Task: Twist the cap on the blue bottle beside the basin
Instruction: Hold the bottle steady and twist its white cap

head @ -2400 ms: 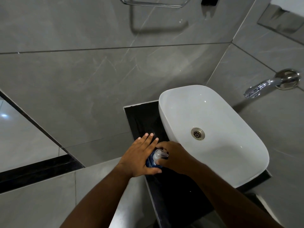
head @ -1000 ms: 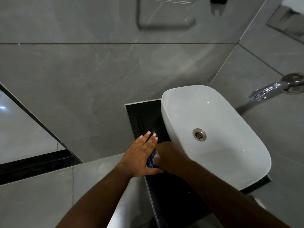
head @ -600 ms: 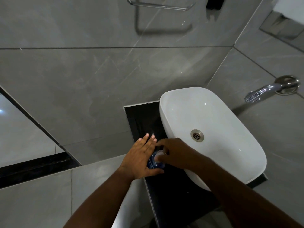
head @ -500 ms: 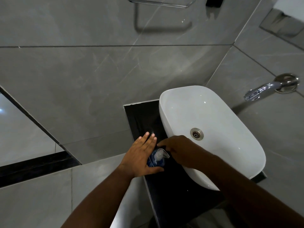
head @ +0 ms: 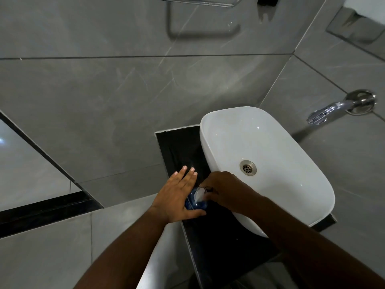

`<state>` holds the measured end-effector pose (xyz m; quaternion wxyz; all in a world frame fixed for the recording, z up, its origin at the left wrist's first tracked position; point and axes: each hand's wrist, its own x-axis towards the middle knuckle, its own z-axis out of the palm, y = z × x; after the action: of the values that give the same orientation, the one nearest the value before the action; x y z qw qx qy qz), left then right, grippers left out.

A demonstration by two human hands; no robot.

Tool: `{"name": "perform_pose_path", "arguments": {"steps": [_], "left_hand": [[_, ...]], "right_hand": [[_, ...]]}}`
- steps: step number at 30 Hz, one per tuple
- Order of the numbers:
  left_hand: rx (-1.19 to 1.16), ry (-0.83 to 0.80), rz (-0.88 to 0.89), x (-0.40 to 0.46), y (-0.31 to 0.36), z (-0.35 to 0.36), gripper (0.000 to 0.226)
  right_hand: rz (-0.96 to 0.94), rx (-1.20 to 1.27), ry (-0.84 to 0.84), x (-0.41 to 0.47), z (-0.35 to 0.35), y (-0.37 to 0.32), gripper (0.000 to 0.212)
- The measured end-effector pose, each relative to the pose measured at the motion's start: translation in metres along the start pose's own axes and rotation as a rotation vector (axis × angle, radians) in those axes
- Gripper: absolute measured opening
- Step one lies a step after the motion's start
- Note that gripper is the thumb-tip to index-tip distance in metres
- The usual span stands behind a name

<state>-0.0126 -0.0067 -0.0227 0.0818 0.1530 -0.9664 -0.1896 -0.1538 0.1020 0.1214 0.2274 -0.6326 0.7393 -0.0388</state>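
A small blue bottle [head: 195, 203] stands on the black counter [head: 218, 243] just left of the white basin [head: 270, 142]. Its white pump cap [head: 199, 193] points up toward me. My left hand [head: 177, 197] presses against the bottle's left side, thumb curled under its near side, the other fingers stretched straight out. My right hand [head: 227, 192] comes from the right, over the basin's near rim, and its fingertips pinch the cap. Most of the bottle's body is hidden between the two hands.
A chrome tap [head: 337, 109] juts from the grey tiled wall at right, above the basin. A drain [head: 248, 167] sits in the basin's middle. A metal towel rail [head: 200, 1] hangs on the wall at top. The counter's left edge drops off beside my left wrist.
My right hand, which had drawn back off the cap half a second ago, has closed on it again. My left hand has stayed against the bottle.
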Motion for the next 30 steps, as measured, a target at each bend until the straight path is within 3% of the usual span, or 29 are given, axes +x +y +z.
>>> {"name": "perform_pose_path", "arguments": {"steps": [14,18,21,26,30], "left_hand": [[-0.032,-0.010,0.022,0.002,-0.005,0.001,0.113],[-0.185,-0.003,-0.070,-0.006,0.001,0.004,0.124],[-0.383,0.017,-0.201,-0.022,0.010,0.008,0.134],[-0.560,0.210,-0.354,-0.032,0.027,0.019,0.093],[-0.587,0.250,-0.338,-0.017,0.014,0.011,0.086]], "right_hand": [[0.047,0.117,0.130,0.003,0.021,0.010,0.021],[0.147,0.278,0.134,-0.005,0.031,0.016,0.052],[0.200,0.317,0.123,-0.008,0.047,0.016,0.050],[0.256,0.415,0.168,-0.007,0.067,0.011,0.022],[0.234,0.545,0.215,0.010,0.068,0.009,0.023]]}}
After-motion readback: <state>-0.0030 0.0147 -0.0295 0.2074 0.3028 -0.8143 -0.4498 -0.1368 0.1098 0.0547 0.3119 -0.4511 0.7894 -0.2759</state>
